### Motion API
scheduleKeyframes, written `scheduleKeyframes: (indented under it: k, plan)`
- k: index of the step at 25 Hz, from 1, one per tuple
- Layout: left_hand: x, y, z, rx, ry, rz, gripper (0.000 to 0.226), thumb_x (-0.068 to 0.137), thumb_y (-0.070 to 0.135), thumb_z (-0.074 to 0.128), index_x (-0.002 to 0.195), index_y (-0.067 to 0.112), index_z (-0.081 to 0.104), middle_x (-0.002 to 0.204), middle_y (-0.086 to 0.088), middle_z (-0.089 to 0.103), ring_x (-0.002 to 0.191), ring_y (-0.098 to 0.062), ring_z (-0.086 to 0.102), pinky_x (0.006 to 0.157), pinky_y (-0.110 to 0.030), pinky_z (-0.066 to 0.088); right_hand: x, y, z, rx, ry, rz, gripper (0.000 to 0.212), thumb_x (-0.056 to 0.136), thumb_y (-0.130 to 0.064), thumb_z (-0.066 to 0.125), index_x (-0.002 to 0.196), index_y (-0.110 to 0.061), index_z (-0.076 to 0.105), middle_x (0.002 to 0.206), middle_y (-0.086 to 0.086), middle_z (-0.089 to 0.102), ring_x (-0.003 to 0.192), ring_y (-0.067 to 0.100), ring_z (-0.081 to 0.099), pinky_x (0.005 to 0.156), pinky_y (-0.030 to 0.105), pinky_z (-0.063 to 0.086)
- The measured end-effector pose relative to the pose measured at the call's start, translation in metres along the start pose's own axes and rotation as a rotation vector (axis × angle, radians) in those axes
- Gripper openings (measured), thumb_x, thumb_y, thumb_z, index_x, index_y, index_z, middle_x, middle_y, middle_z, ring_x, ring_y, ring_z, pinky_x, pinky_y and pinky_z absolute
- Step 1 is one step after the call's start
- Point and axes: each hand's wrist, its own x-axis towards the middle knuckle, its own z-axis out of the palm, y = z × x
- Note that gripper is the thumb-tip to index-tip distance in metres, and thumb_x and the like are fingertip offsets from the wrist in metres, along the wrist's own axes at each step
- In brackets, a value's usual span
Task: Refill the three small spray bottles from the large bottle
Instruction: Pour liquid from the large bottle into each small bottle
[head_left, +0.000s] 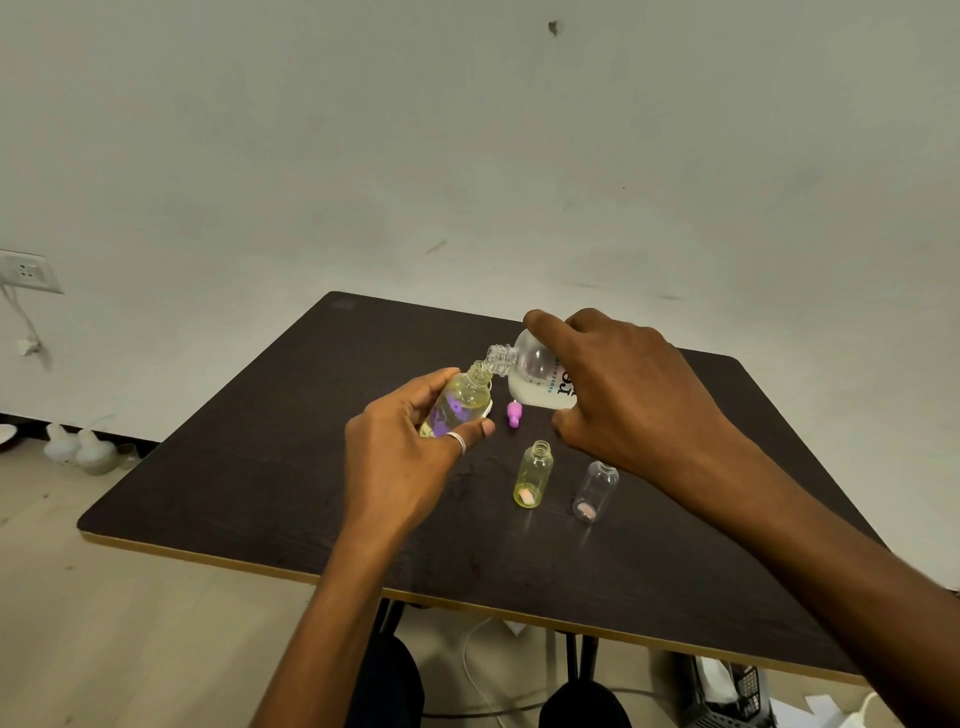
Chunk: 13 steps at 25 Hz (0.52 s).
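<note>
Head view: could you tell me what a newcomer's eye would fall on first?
The right hand tips the large bottle, neck at the mouth of a small bottle held in the left hand, over the dark table. Nearer the person stand, uncapped, a yellowish bottle and a clear bottle.

**Centre crowded, edges open**

Blocked mid-table: upright yellow-tinted small plastic bottle (533, 475), clear small plastic bottle (596, 491) near it, pink spray cap (514, 414) lying behind. Barred above by left hand (405, 457) gripping a purple-labelled small bottle (460, 402) and right hand (623, 387) gripping a tilted large white bottle (540, 376). Open along left half and near edge of the dark square tabletop (234, 483).
</note>
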Motion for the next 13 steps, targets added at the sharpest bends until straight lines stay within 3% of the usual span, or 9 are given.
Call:
scheduleKeyframes:
  k: [8,13]
  plan:
    - [0.0007,-0.0015,-0.0006,-0.004,0.007,0.005,0.061,0.07,0.028,0.087,0.127,0.023,0.066,0.113,0.012,0.07,0.098,0.002,0.065,0.082,-0.003,0.048,0.0022,-0.0007,0.0002,0.01,-0.006,-0.009,0.072,0.076,-0.031,0.072,0.138,-0.03,0.035,0.115,0.004,0.058,0.092,0.024,0.059,0.069,0.029,0.042]
    - [0.001,-0.001,-0.001,-0.001,0.007,0.008,0.061,0.07,0.029,0.087,0.127,0.024,0.065,0.109,0.016,0.067,0.094,0.005,0.064,0.08,-0.001,0.047,0.0021,-0.001,-0.0004,0.002,-0.006,-0.009,0.072,0.076,-0.03,0.071,0.138,-0.029,0.035,0.114,0.004,0.058,0.091,0.025,0.06,0.068,0.029,0.042]
